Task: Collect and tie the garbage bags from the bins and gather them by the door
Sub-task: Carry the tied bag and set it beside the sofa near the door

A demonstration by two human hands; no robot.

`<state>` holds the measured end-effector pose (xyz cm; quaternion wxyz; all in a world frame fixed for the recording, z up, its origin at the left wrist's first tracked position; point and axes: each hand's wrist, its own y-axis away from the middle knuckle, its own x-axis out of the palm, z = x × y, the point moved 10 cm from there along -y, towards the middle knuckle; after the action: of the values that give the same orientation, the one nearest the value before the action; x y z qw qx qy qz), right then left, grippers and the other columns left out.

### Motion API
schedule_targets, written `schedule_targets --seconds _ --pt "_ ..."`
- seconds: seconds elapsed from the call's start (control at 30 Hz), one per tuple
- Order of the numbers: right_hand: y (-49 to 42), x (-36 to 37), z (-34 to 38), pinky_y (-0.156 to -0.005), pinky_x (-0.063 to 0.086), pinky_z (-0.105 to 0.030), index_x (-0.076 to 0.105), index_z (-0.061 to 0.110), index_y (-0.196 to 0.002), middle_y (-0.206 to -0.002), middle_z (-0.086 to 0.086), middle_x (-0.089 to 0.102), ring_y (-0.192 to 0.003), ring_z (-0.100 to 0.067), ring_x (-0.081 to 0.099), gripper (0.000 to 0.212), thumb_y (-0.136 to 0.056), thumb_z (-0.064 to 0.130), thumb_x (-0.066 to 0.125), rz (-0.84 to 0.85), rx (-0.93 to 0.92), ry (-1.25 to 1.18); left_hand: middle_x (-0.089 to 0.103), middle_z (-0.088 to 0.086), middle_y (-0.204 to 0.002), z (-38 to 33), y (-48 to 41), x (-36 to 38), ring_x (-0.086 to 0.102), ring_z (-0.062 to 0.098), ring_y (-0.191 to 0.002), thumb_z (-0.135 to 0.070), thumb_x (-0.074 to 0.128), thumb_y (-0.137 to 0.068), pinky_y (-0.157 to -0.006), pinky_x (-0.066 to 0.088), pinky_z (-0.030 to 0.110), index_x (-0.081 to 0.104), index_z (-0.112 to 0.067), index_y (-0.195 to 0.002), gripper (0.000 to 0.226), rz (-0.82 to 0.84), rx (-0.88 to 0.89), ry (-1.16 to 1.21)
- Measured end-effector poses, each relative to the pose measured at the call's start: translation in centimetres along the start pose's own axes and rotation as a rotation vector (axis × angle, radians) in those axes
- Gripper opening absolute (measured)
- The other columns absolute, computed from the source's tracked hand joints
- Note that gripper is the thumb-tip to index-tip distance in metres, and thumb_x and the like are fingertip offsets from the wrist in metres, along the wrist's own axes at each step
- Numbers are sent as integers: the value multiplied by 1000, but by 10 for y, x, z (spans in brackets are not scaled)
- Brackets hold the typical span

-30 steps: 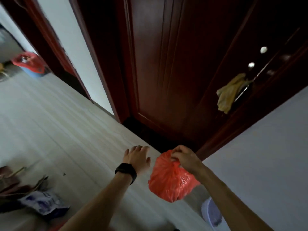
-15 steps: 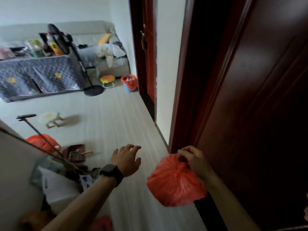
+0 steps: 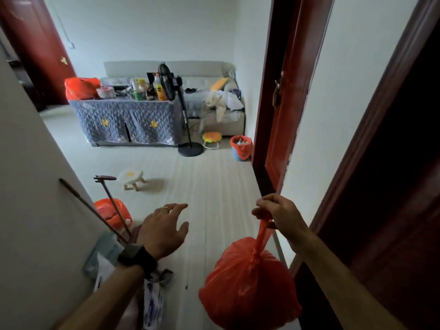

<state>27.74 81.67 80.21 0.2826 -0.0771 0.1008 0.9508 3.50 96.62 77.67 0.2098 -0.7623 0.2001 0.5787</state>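
Observation:
A tied red garbage bag (image 3: 247, 284) hangs by its knotted neck from my right hand (image 3: 279, 214), which grips the twisted top beside the dark red door frame. My left hand (image 3: 164, 231) floats open over the floor with spread fingers, holding nothing; a black watch sits on its wrist. Far across the room a blue bin lined with a red bag (image 3: 241, 148) stands by the open door. Another red-lined bin (image 3: 113, 213) sits low on the left against the wall.
A dark red door (image 3: 390, 163) fills the right side. Two long handles (image 3: 104, 210) lean on the left wall above papers and bags on the floor. Farther off are a small stool (image 3: 132, 179), a standing fan (image 3: 183, 110), a covered table and a sofa.
The view has swung from the closed door toward the room. The bag now hangs lower from my right hand by its stretched neck. My left hand stays open.

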Motion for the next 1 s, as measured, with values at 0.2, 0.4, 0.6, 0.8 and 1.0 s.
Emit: schedule_targets --seconds 0.2,0.4,0.6,0.8,1.0 --pt "-134 44 41 -79 53 -39 68 7 -98 -87 -7 78 -95 -26 71 18 -98 20 55 36 -34 -25 49 0 -145 55 -135 -28 46 21 -131 -46 49 -93 -106 40 40 37 -35 -145 54 -27 -31 -14" --pt "-275 74 66 -75 50 -38 68 7 -97 -90 -9 77 -97 -28 71 17 -96 20 56 64 -15 -59 52 2 -142 97 -262 -31 46 23 -131 -44 52 -92 -105 40 41 42 -32 -142 52 -46 -69 -23" --pt "-453 103 98 -72 47 -36 68 5 -98 -87 -9 78 -95 -28 71 19 -95 21 58 161 -53 -46 52 -5 -142 131 -414 -9 49 20 -128 -46 51 -90 -103 42 42 43 -36 -139 51 -62 -170 -22" --pt "-619 140 157 -67 44 -33 66 -1 -103 -94 -16 76 -96 -31 69 26 -96 23 58 302 -89 -29 53 -6 -139 173 -545 -18 50 21 -126 -43 53 -90 -103 41 40 45 -36 -138 49 -113 -333 5" --pt "-756 192 214 -67 43 -32 65 0 -106 -98 -15 76 -92 -24 66 27 -96 24 58 368 -106 -24 50 -7 -143 229 -646 -33 47 20 -130 -44 52 -92 -104 39 37 43 -38 -140 49 -148 -439 13"
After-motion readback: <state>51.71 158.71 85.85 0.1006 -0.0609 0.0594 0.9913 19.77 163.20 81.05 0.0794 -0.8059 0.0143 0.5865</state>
